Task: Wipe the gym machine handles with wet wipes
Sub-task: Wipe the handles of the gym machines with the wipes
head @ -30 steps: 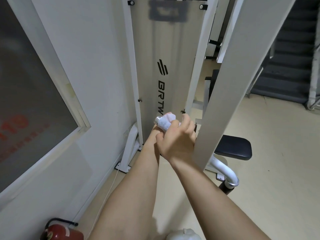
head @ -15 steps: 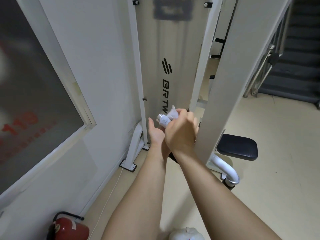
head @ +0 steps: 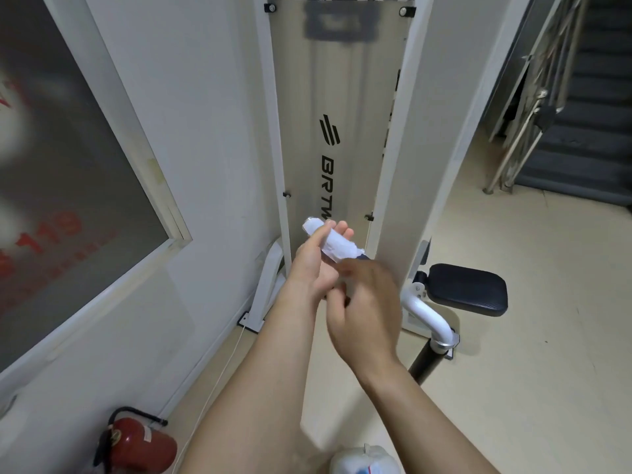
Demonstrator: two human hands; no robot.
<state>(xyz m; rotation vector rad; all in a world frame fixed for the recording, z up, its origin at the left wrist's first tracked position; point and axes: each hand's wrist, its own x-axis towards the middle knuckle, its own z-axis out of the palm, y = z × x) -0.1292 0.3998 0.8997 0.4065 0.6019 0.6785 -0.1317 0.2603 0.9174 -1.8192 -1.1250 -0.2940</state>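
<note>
As right hand (head: 366, 309) slid back — grip unclear, blurred | left hand (head: 314, 268) grasps wipe (head: 337, 246)

Right hand (head: 362, 313) motion-blurred; handle (head: 308, 223) mostly hidden under wipe (head: 338, 248); white pack (head: 362, 460) cut off below.

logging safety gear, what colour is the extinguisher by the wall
The extinguisher is red with a black handle, shown best in the head view.

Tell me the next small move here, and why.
Probably slide the left hand down, dragging the white wet wipe it grips over the black machine handle: the wipe wraps only the stretch by the silver end cap, and black grip shows below.
</note>
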